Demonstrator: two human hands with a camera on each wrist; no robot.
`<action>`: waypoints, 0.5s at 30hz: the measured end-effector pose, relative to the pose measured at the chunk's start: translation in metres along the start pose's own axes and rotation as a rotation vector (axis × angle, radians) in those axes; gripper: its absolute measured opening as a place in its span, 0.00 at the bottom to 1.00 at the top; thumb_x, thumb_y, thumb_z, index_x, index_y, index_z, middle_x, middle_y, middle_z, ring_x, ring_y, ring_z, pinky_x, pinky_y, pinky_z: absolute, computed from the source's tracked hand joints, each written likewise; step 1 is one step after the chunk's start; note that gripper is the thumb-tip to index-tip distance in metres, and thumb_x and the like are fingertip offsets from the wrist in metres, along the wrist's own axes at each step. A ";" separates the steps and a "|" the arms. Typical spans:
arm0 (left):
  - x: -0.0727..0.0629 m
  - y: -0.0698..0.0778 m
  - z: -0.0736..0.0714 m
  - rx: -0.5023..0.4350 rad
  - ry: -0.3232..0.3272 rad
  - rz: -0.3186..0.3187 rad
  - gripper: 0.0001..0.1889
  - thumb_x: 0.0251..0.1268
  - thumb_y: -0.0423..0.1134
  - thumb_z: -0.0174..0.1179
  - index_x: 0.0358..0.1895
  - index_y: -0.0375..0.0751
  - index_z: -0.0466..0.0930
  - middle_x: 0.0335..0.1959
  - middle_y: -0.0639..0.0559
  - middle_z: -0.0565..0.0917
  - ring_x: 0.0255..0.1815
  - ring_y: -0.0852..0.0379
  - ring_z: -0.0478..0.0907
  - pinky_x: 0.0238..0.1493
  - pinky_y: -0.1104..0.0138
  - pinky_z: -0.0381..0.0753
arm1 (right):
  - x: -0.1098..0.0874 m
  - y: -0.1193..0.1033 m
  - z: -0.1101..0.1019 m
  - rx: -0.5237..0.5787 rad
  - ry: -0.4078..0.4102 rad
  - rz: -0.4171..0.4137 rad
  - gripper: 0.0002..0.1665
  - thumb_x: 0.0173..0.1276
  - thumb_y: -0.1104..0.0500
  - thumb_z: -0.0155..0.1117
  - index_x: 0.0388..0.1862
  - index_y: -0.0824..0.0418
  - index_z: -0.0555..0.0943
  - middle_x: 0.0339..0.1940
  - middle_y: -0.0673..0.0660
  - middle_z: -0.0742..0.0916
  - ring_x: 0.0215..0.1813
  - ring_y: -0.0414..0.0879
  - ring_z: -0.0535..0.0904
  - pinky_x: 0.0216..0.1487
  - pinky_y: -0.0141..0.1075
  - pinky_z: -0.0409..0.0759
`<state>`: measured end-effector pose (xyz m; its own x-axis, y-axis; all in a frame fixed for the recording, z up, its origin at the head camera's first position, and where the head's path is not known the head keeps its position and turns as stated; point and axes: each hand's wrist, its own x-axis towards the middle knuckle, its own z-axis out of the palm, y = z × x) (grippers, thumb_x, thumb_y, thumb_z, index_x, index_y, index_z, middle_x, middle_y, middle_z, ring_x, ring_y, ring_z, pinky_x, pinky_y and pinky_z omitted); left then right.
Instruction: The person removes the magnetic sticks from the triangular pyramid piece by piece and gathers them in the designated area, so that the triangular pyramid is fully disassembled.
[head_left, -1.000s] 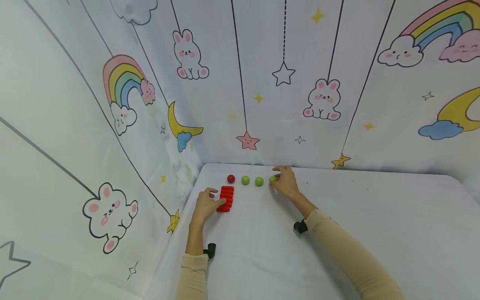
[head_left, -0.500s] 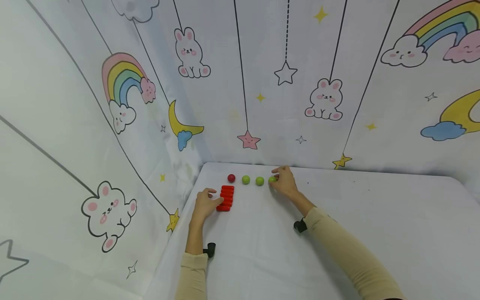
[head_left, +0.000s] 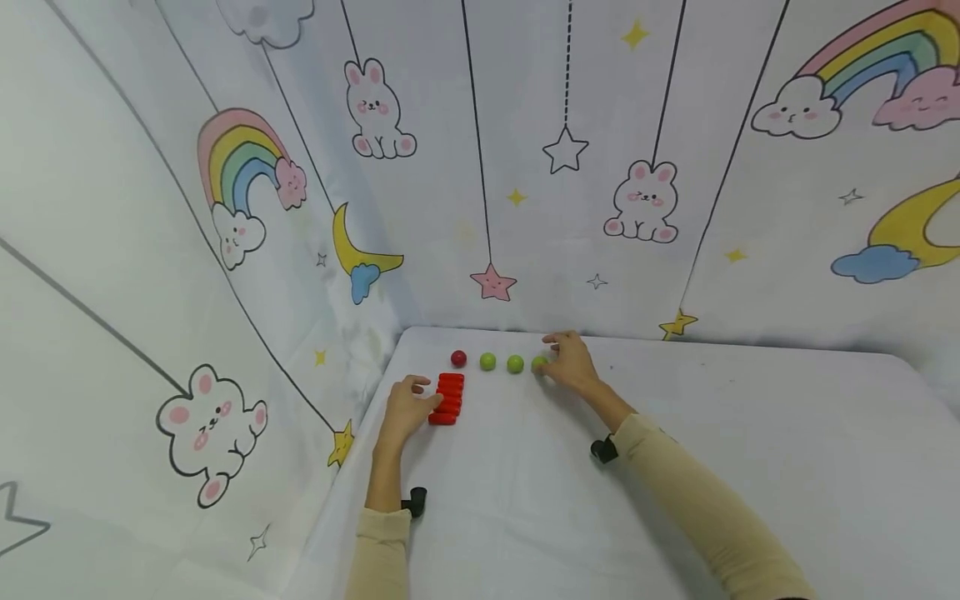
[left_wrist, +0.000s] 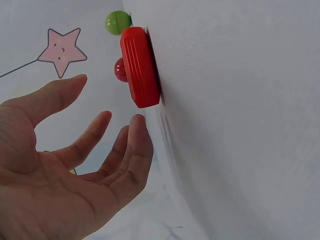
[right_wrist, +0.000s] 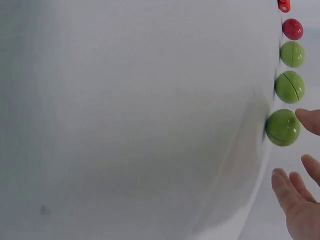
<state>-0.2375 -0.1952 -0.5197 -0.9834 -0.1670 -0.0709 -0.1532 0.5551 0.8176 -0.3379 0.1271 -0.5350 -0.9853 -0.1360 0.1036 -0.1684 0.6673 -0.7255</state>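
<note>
My left hand (head_left: 407,410) is beside a column of several red oblong pieces (head_left: 449,381), its thumb over their left edge in the head view. The left wrist view has its fingers apart and loosely bent, holding nothing, below a grooved red piece (left_wrist: 140,67). At the right end of a row of balls, my right hand (head_left: 572,363) is at a green ball (head_left: 538,365). In the right wrist view the thumb tip overlaps the edge of this seamed green ball (right_wrist: 283,128); whether it touches is unclear. The other fingers (right_wrist: 284,190) are spread away from it.
Left of that ball stand two more green balls (head_left: 515,364) and a dark red ball (head_left: 458,358), in one line near the table's back edge. White cloth covers the table (head_left: 517,500). A printed curtain (head_left: 442,217) hangs behind and to the left.
The right hand's fingers have loosened from the rightmost green ball, which now shows more and sits slightly nearer the other balls. The left hand has stayed almost still.
</note>
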 end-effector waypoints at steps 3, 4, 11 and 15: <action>0.002 0.003 0.001 -0.013 0.018 0.053 0.20 0.72 0.36 0.64 0.64 0.34 0.78 0.60 0.36 0.76 0.53 0.42 0.81 0.48 0.53 0.86 | -0.005 -0.001 -0.010 -0.022 0.013 -0.029 0.36 0.62 0.58 0.79 0.68 0.67 0.78 0.68 0.68 0.75 0.66 0.62 0.77 0.64 0.54 0.79; 0.003 0.004 0.001 -0.017 0.024 0.073 0.20 0.72 0.35 0.63 0.64 0.34 0.78 0.61 0.36 0.75 0.54 0.42 0.81 0.48 0.53 0.86 | -0.006 -0.001 -0.013 -0.031 0.020 -0.036 0.36 0.62 0.58 0.78 0.68 0.67 0.78 0.68 0.69 0.75 0.66 0.62 0.77 0.64 0.54 0.79; 0.003 0.013 0.005 0.000 0.058 0.181 0.21 0.71 0.36 0.66 0.63 0.35 0.79 0.63 0.36 0.72 0.62 0.37 0.75 0.60 0.46 0.80 | -0.020 0.003 -0.030 -0.056 0.054 -0.061 0.35 0.65 0.55 0.76 0.68 0.68 0.78 0.71 0.70 0.73 0.66 0.66 0.76 0.64 0.58 0.77; 0.005 0.015 0.007 0.068 0.049 0.204 0.26 0.69 0.46 0.70 0.65 0.38 0.77 0.68 0.39 0.69 0.68 0.38 0.70 0.64 0.45 0.78 | -0.030 0.005 -0.035 -0.068 0.053 -0.081 0.34 0.70 0.51 0.73 0.68 0.68 0.77 0.71 0.70 0.73 0.69 0.68 0.73 0.66 0.60 0.74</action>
<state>-0.2451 -0.1821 -0.5120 -0.9891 -0.0841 0.1207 0.0401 0.6351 0.7714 -0.3104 0.1600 -0.5180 -0.9682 -0.1536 0.1977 -0.2476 0.7043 -0.6654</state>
